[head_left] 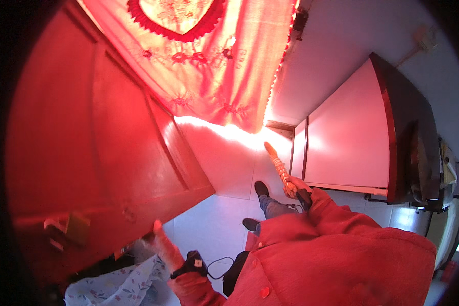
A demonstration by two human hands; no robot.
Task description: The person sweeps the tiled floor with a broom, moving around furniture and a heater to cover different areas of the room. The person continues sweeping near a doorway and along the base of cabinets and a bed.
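Observation:
My right hand point(297, 186) is closed around a long, yellow-orange stick-like thing point(278, 164) with a ribbed, bound shaft and a smooth tapered end. It points away from me toward the floor by the curtain; its exact kind is unclear. At the lower left, my left hand point(164, 244) is at the free edge of a large red wooden door point(122, 148). Its thumb points up against the edge and the other fingers are partly hidden, seemingly curled on the door. A black device is strapped to each wrist.
A bright, red-lit embroidered curtain point(214, 76) hangs ahead over the doorway. On the right stands a pale cabinet point(347, 137) with dark edges. Floral cloth point(120, 285) lies at the lower left below the door. My feet stand on light floor tiles point(204, 214).

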